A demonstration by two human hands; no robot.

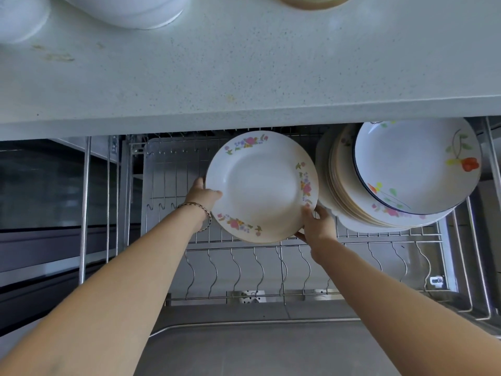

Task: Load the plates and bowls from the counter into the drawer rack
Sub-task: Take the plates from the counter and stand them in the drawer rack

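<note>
I hold a white plate with pink floral rim (261, 185) over the open wire drawer rack (244, 256). My left hand (202, 198) grips its left edge and my right hand (317, 226) grips its lower right edge. The plate faces up towards me, tilted, above the rack's rear slots. To its right a row of plates (349, 210) leans in the rack, fronted by a white bowl-like dish with red and yellow flowers and a dark rim (414, 166). On the counter above, white bowls (127, 10) and a tan dish (314, 1) show partly.
The speckled grey counter (244, 77) overhangs the drawer's back. Wavy wire dividers (260, 270) run along the rack's front row. Vertical steel rods (84, 210) frame the drawer's left side, and more rails (474, 253) line the right. The drawer's steel front edge (257, 324) lies nearest me.
</note>
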